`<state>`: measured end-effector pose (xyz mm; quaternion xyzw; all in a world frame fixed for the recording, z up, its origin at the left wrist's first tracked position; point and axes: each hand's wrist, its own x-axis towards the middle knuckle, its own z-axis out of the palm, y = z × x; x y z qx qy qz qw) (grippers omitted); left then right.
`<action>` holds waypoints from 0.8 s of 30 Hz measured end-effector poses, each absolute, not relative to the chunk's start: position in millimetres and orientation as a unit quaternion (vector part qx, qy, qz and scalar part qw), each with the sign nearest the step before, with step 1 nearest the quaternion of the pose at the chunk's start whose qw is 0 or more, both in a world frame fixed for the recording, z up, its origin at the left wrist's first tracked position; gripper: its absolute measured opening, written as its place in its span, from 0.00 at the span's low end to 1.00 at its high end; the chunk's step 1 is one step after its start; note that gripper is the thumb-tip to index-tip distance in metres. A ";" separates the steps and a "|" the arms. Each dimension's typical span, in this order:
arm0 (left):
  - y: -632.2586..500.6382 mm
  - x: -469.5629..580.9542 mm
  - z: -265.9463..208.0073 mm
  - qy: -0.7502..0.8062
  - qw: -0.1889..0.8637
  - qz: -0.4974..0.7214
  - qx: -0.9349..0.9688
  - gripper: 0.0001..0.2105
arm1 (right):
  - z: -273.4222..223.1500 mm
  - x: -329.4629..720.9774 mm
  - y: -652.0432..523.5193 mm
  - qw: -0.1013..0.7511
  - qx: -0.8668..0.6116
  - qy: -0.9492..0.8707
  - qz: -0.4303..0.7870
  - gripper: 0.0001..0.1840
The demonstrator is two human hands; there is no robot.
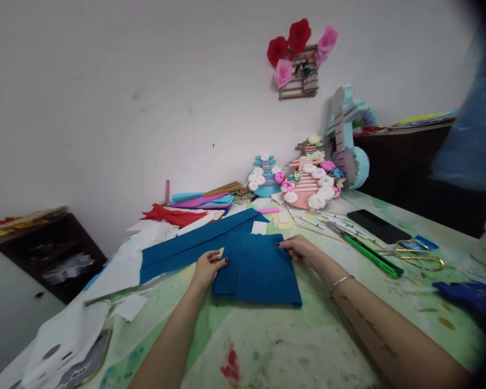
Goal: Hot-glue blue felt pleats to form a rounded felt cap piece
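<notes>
"Nearest us is the desk point(267, 351), green and paint-stained. Where's our blue paper?"

"On it, between our two hands: one folded piece of blue paper point(263, 275), lying fairly flat. Our left hand point(207, 268) pinches its left edge, thumb on top; our right hand point(299, 249) pinches the right edge near the far corner."

"How would we expect it to handle?"

"Light and soft, we'd judge, probably crepe paper, hardly slippery, but easy to crease or tear. The side edges look the best hold, taken gently, since a hard pull could stretch it."

"And our count?"

"Two blue pieces, with one long strip point(202, 240) behind the folded one, reaching left. Off to our right, one black phone point(378, 226), one green cutter point(372, 254) and one pair of gold-handled scissors point(397, 253). The pens point(362, 233) overlap too much for us to count. On the wall point(146, 124), four paper flowers point(299, 35): two red, two pink."
</notes>
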<state>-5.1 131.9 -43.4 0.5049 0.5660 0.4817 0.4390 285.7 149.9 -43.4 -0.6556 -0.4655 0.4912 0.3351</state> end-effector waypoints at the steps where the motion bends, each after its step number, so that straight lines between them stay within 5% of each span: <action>1: 130.3 -5.0 -40.2 0.550 0.471 0.484 0.491 0.22 | -43.2 288.1 148.8 0.339 -0.646 -0.461 0.506 0.17; 6: 121.4 -2.0 -29.6 0.475 0.584 0.491 0.438 0.20 | -41.2 295.4 144.7 0.405 -0.591 -0.437 0.544 0.14; 18: 114.0 -2.5 -23.7 0.401 0.641 0.516 0.404 0.30 | -32.8 285.1 133.1 0.584 -0.410 -0.377 0.591 0.08; 24: 103.9 -2.3 -13.0 0.364 0.647 0.533 0.406 0.17 | -18.4 280.0 120.1 0.588 -0.371 -0.379 0.610 0.08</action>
